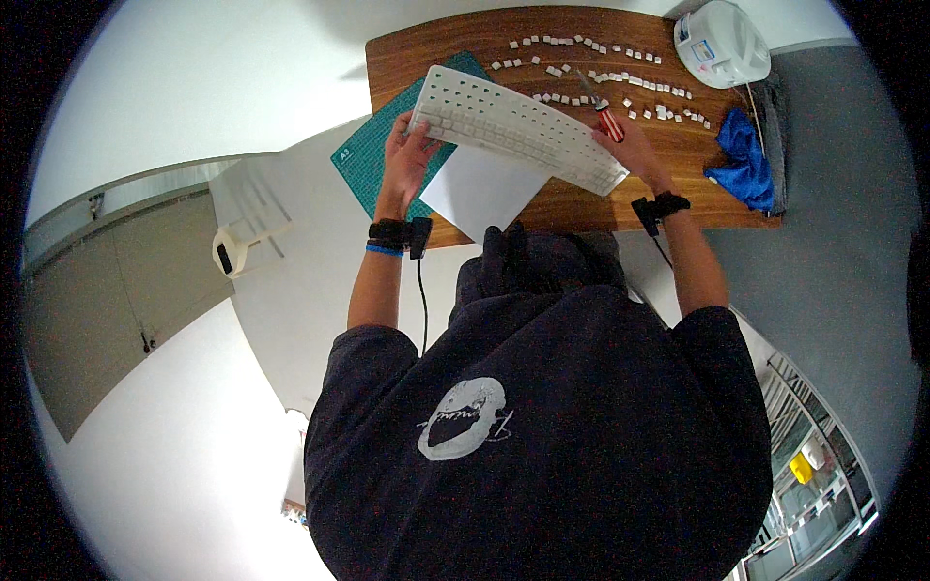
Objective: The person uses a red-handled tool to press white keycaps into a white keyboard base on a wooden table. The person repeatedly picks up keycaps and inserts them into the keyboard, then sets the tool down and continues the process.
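while left hand (407, 160) grips keyboard (523, 128) | right hand (637, 157) holds keyboard beside screwdriver (610, 125)

Bare forearms (375, 290) angled up-frame; left hand (409, 155) upper centre-left, fingers curled in grip; right hand (635, 155) upper centre-right, fingers bent inward.

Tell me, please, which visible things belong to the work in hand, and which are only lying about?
Probably in the work:
white keyboard, held by left hand and right hand
red-handled screwdriver, by the right hand
loose white keycaps, in rows
perhaps green mat and white paper

Probably just lying about:
white bucket
crumpled blue cloth
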The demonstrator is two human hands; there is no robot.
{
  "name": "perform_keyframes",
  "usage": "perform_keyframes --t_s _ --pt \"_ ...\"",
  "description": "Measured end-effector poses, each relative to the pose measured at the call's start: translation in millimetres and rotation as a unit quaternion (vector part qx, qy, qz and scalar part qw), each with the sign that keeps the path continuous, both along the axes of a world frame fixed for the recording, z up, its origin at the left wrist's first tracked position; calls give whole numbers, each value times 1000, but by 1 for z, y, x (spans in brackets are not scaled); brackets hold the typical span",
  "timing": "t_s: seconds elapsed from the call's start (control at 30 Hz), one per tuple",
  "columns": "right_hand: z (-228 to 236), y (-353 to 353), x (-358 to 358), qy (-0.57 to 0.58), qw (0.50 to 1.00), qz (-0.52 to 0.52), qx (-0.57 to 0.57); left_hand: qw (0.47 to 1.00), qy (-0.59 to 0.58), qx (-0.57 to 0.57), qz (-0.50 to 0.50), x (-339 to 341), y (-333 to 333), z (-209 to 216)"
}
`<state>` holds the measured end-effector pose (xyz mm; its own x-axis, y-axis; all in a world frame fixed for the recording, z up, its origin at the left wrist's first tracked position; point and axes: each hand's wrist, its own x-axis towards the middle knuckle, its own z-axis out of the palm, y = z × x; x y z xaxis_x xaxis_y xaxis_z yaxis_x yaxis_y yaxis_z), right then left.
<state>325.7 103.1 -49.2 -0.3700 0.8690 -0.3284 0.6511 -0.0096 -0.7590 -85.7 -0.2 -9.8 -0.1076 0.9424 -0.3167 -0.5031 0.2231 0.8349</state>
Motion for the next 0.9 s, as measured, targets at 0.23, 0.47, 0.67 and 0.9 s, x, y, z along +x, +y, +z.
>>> perform_keyframes --t_s 0.23,0.47,0.67,0.9 --pt "11 -12 6 -56 996 59 37 998 46 -46 5 7 -3 -6" --pt "15 -31 14 -18 980 182 75 988 -116 -95 -21 -11 -4 -31" --pt "5 -51 17 -1 971 236 48 988 -42 -92 -114 -15 -16 -51" --pt "-61 -68 41 -79 960 266 49 970 67 -159 -171 13 -20 -11"
